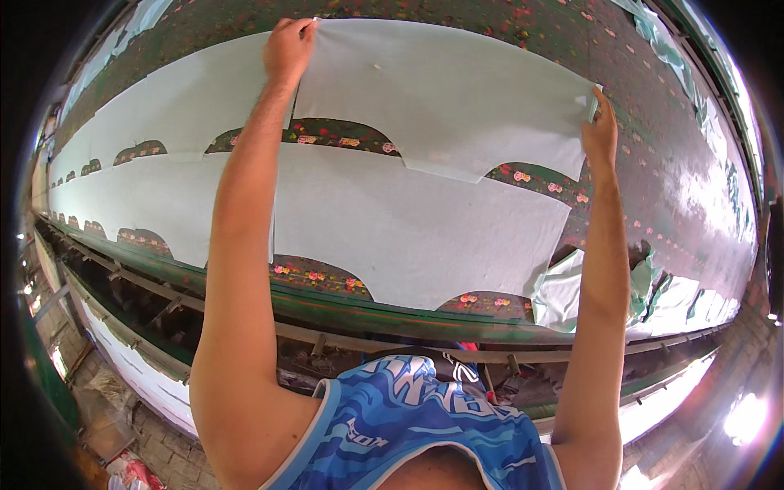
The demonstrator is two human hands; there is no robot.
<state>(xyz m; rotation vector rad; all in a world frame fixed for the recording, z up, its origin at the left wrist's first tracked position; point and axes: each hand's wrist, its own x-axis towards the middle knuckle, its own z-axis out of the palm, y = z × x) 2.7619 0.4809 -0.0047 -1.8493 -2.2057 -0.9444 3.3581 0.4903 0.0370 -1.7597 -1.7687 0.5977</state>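
A pale, thin fabric panel (441, 90) with curved cutouts along its near edge stretches between my hands over a long dark table. My left hand (290, 51) is closed in a pinch on its far left corner. At the far right corner my right hand (602, 131) grips the same panel, its fingers closed on the edge. Nearer to me lies a second pale panel (416, 220) of similar shape, flat on the table. More pale panels (180, 86) lie in rows to the left, partly behind my left arm.
The dark table (637, 171) has a worn surface with small printed pink and yellow patches. Crumpled pale fabric (563, 290) lies by the near edge at right, and scraps (694, 90) hang along the far right edge. A rail (392, 351) runs along the table's near side.
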